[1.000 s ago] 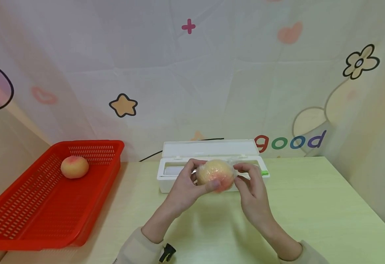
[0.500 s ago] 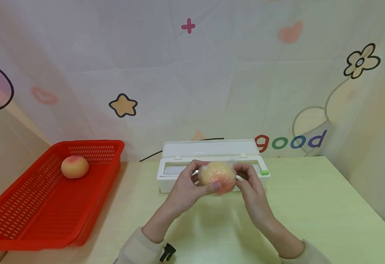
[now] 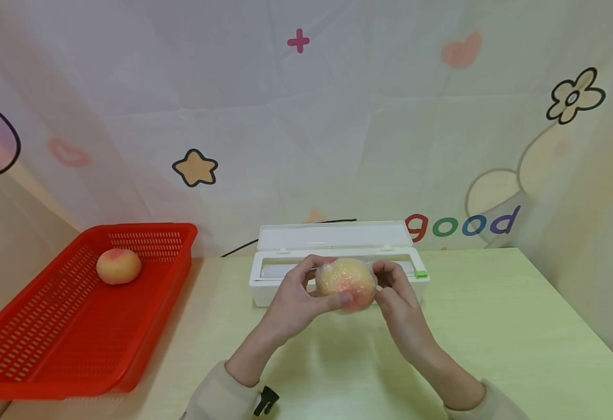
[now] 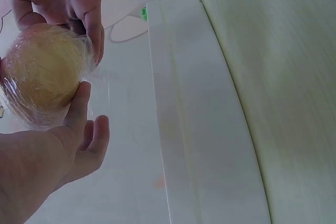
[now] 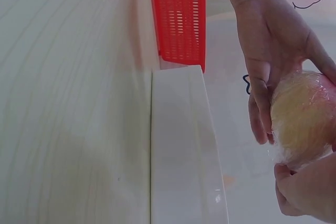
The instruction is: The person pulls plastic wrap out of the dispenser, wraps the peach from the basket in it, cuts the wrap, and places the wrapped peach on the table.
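Note:
A yellow and pink peach (image 3: 347,281) wrapped in clear cling film (image 4: 25,113) is held up in front of a white cling film dispenser (image 3: 261,296). My left hand (image 3: 298,297) grips the peach from the left, with the thumb across its front. At its right side my right hand (image 3: 403,306) pinches the film between thumb and fingers. The left wrist view shows wrinkled film around the peach (image 4: 44,72) and a loose, transparent edge near the fingers. Exactly how the right fingertips hold the film is partly hidden.
A red plastic basket (image 3: 151,332) stands at the left, with an unheld peach (image 3: 119,266) inside. The dispenser's lid (image 3: 335,235) is raised, and a green slider (image 3: 421,274) sits at its right end. A patterned curtain (image 3: 285,128) hangs behind the table (image 3: 495,326).
The peach has moved slightly down and to the right. My right fingers have come in closer against its side, and the film there sticks out less. The left hand keeps its grip.

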Available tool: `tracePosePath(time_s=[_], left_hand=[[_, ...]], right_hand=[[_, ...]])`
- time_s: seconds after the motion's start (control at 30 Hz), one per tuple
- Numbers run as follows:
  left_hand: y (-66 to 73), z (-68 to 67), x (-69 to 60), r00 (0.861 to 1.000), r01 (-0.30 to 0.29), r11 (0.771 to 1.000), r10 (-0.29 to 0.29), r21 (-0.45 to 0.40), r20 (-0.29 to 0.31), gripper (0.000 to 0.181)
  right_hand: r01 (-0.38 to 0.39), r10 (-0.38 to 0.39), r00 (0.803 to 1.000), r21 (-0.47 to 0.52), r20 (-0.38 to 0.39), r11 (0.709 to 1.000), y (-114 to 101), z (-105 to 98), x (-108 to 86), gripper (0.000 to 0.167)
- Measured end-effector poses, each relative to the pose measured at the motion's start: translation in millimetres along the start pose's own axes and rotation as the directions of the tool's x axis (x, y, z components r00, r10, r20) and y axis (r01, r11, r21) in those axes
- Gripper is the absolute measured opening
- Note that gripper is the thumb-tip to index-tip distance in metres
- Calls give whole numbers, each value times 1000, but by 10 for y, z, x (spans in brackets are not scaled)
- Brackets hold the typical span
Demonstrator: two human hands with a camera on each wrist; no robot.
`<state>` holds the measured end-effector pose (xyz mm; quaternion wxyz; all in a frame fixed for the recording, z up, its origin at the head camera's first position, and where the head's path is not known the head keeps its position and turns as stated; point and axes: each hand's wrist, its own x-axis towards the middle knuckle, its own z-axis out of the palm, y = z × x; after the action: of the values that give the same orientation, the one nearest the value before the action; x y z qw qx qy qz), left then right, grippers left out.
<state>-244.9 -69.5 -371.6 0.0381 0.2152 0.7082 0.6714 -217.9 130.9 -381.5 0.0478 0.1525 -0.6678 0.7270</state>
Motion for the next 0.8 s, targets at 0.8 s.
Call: tracePosePath(time_s=[0.8], left_hand=[[-8,-41,-14,999,-14,1000,13,18,52,56]], right_hand=[[27,-25,999,-107,22,994,-24,-47,1,41]])
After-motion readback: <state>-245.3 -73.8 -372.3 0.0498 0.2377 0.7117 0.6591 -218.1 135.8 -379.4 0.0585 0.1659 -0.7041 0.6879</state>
